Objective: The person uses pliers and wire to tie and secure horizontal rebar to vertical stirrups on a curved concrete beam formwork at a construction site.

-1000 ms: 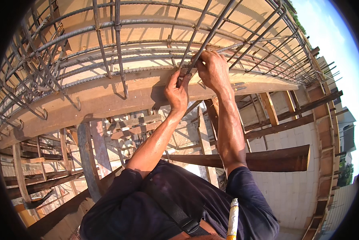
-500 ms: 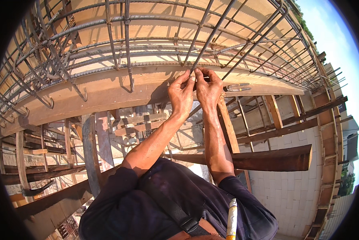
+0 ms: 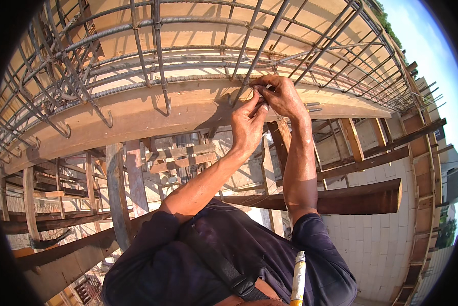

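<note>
My left hand (image 3: 247, 125) and my right hand (image 3: 284, 99) meet in front of the steel rebar cage (image 3: 188, 79), beside the lower end of a slanting stirrup bar (image 3: 263, 48). The fingertips of both are pinched close together. Whatever they hold is too small to make out. Below them runs the long wooden beam (image 3: 137, 115) along the foot of the cage. Partly behind my right wrist, a pronged metal tool (image 3: 313, 107) lies on that beam; its kind cannot be told.
Hooked bar ends (image 3: 106, 120) stick out over the beam at left. Under my arms are timber props (image 3: 118, 196) and a thick dark timber (image 3: 359, 198). A pale block surface (image 3: 369, 245) lies at lower right. A white stick with a yellow end (image 3: 298, 280) juts up near my chest.
My right hand has turned and shifted right, its wrist now covering part of the metal tool. My left hand has come slightly right and down. Both remain pinched together by the bar.
</note>
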Available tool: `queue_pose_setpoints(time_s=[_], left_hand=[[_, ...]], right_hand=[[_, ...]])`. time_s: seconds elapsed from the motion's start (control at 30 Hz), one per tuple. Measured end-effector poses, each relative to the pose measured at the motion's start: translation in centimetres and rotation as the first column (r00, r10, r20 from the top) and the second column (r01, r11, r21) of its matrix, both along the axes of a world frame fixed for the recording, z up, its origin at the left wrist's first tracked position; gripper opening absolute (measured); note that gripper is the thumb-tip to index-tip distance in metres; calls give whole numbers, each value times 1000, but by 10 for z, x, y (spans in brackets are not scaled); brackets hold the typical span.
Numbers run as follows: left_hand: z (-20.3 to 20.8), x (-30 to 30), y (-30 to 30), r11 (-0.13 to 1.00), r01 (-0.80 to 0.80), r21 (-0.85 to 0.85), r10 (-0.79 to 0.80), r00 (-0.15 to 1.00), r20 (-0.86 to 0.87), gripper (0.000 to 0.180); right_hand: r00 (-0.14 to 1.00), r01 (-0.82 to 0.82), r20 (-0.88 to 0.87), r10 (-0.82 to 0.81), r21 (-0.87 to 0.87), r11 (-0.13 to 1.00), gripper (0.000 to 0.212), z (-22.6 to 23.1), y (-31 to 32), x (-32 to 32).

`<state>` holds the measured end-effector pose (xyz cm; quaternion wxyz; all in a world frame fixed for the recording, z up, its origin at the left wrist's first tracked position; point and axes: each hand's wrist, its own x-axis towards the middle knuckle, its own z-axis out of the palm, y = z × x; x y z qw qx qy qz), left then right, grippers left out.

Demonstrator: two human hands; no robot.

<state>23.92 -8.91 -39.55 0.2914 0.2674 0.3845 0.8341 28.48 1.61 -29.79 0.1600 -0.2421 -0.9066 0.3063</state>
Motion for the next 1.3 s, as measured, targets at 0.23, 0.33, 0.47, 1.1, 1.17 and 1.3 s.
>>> queue_pose_setpoints(time_s=[0.23,0.33,0.47,1.1,1.17,1.3], left_hand=[[3,-1,5,999,-22,-27,17,984,-175,25],[8,-6,0,997,-11,-79,-9,971,-239,18],[3,-12,-6,996,-7,-90,-17,967,-255,20],[14,-31,12,984,175,-24,-107,700,707,24],[14,-32,13,984,175,-36,-94,682,725,23],[17,-33,14,976,211,-45,-106,649,753,16]], right_hand=[[998,-57,17,59,-85,995,33,6,3,9],[997,-15,71,16,-8,1000,35,14,-3,4],[998,4,67,-7,44,999,29,8,0,3],[975,-16,216,-48,286,958,22,29,-8,-12],[973,5,219,-77,311,950,21,35,-15,-13],[966,34,229,-123,356,934,21,39,-19,-14]])
